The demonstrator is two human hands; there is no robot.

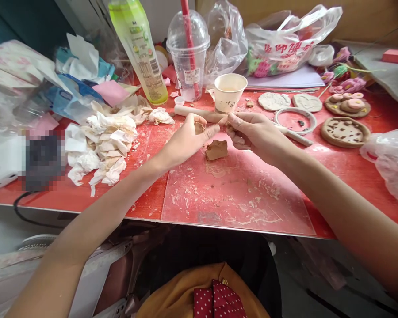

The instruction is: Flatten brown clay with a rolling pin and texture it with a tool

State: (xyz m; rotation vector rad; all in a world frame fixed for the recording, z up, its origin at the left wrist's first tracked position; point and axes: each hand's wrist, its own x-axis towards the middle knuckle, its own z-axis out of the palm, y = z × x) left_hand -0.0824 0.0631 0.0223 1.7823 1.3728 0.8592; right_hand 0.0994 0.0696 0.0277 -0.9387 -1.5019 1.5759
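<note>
My left hand [193, 133] and my right hand [252, 131] meet above the table, their fingertips almost touching. A bit of brown clay [199, 128] shows in the curled fingers of the left. My right thumb and fingers are pinched around a small piece of clay, mostly hidden by them. Just below both hands, a torn lump of brown clay [216, 150] lies on a clear sheet [232, 201] dusted with dried crumbs. Behind the fingers runs a rolling pin [185, 111], partly covered by my hands. A paper cup [230, 90] stands beyond it.
Crumpled tissues [101, 143] are heaped at left. A green bottle [139, 53] and a domed plastic cup [189, 57] stand behind. Flat clay discs [273, 101], a ring [295, 128] and a spotted clay piece [345, 131] lie at right, near a plastic bag [393, 159].
</note>
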